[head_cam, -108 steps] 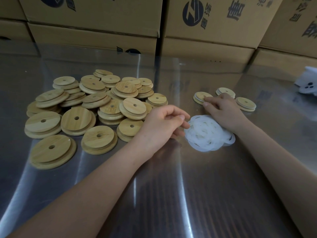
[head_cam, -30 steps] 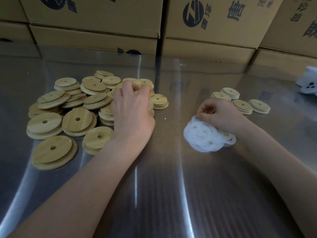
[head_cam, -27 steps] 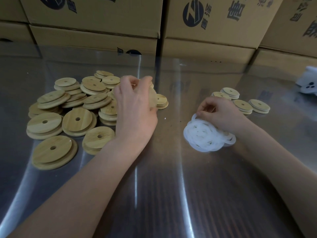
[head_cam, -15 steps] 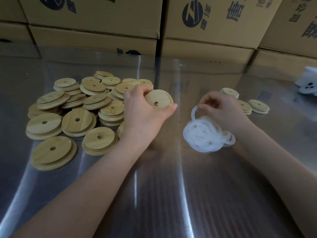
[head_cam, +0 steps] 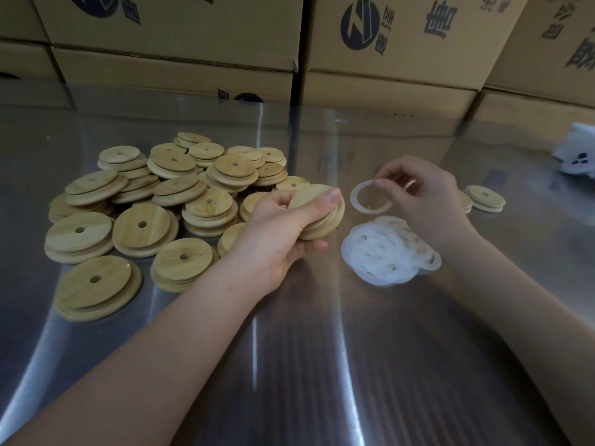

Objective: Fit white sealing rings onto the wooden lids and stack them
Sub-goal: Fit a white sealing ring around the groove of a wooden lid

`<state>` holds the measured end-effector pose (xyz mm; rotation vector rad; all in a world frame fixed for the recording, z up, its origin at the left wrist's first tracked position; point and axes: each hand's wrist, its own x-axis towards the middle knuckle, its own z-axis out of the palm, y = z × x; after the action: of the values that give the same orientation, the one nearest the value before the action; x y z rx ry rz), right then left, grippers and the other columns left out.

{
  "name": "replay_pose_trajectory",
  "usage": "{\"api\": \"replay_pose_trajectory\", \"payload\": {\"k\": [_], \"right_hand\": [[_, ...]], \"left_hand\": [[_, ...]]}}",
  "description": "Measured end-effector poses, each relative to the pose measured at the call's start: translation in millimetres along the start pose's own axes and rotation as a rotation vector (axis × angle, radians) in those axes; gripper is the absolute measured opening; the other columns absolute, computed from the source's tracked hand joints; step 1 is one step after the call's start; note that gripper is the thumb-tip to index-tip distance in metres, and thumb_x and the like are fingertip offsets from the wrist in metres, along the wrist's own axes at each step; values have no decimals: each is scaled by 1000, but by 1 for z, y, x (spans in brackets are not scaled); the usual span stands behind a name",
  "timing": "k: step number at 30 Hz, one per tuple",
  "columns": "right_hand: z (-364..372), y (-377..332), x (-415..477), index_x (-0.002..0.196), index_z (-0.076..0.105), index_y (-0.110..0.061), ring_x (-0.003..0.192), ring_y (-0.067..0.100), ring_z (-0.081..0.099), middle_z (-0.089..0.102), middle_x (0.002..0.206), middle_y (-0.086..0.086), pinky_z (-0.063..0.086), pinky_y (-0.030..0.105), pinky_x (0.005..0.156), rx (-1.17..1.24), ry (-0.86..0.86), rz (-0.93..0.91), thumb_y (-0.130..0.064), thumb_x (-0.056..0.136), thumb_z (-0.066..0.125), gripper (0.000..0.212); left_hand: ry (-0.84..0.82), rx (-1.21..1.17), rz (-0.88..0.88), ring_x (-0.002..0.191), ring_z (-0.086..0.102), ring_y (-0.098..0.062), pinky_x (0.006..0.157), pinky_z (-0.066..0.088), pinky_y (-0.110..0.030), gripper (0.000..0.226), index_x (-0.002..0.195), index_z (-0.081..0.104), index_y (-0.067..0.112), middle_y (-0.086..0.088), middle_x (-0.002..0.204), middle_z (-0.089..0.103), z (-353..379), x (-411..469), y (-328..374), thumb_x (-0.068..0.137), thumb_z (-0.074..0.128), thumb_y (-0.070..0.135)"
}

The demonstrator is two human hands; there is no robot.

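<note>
Single head-worn view, forward and down (close) over the table (head_cam: 322, 365).

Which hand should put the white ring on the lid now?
The right hand: it pinches a white ring just beside the wooden lid, which the left hand grips.

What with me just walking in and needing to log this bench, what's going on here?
A person is fitting seals onto lids by hand. The left hand grips a wooden lid, lifted off the metal table and tilted. The right hand pinches one white ring right beside that lid, not yet on it. The loose ring pile lies below the right hand, the lid heap to the left, and a few set-apart lids sit at the far right.
</note>
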<state>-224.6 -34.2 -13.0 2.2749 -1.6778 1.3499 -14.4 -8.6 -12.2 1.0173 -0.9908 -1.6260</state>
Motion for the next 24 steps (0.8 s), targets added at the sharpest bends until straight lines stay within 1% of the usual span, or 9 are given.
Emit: {"api": "replay_pose_trajectory", "payload": {"k": [2,4,6,8,12,15,18,21,24], "right_hand": [[0,-3,0,85,67,-10,74,11,56,66,81,1,45,25,67,21,30,-12,-9,87,67,2],[-1,-6,-1,87,66,-11,74,11,57,64,80,-2,47,29,68,40,63,-21,-9,88,66,3],[-1,-9,-1,89,66,-12,74,11,59,62,80,-8,51,33,69,60,83,-16,-10,89,65,3],[-1,-13,-2,91,66,-13,74,11,61,61,82,-14,54,37,69,107,89,-3,-10,90,65,3],[-2,-21,-4,91,65,-16,66,9,63,63,83,-12,54,26,63,247,88,32,-9,90,65,8],[-3,-27,-5,88,64,-16,60,12,62,64,78,-6,52,21,59,375,96,79,-6,89,64,11],[-6,-33,-5,85,64,-13,56,15,61,64,68,-4,53,25,53,542,44,126,-1,90,62,12],[-6,-39,-6,83,64,-8,53,20,59,62,64,4,50,29,48,725,-66,172,0,87,62,9],[-3,-43,-9,81,66,-9,53,23,58,62,66,10,49,31,48,790,-152,185,-3,85,64,8]], "left_hand": [[-20,-42,-22,67,70,-8,51,52,-19,62,125,57,4,-5,95,69,-1,1,-1,71,80,25],[-27,-86,-45,75,73,-12,55,55,-23,47,125,57,5,-10,107,69,-2,1,-1,82,74,12],[-22,-133,-57,85,74,-19,60,59,-29,40,124,56,6,-14,113,69,-3,1,-2,86,69,3],[-14,-176,-55,91,74,-25,64,61,-35,35,120,56,9,-15,113,68,-3,3,-3,89,63,-2],[18,-214,-18,97,72,-31,73,62,-40,34,113,58,18,-14,117,65,-5,5,-4,90,58,-7],[51,-247,20,102,70,-30,76,61,-40,38,117,59,21,-12,121,63,-6,6,-3,91,57,-6],[44,-317,16,103,70,-30,79,61,-42,36,121,58,21,-11,122,64,-7,6,-1,93,54,-1],[5,-336,-15,103,70,-28,86,59,-44,36,130,53,17,-12,124,64,-5,5,0,95,58,12],[-56,-287,-35,106,69,-28,92,56,-45,45,133,51,10,-15,126,64,-3,2,0,93,61,27]]}}
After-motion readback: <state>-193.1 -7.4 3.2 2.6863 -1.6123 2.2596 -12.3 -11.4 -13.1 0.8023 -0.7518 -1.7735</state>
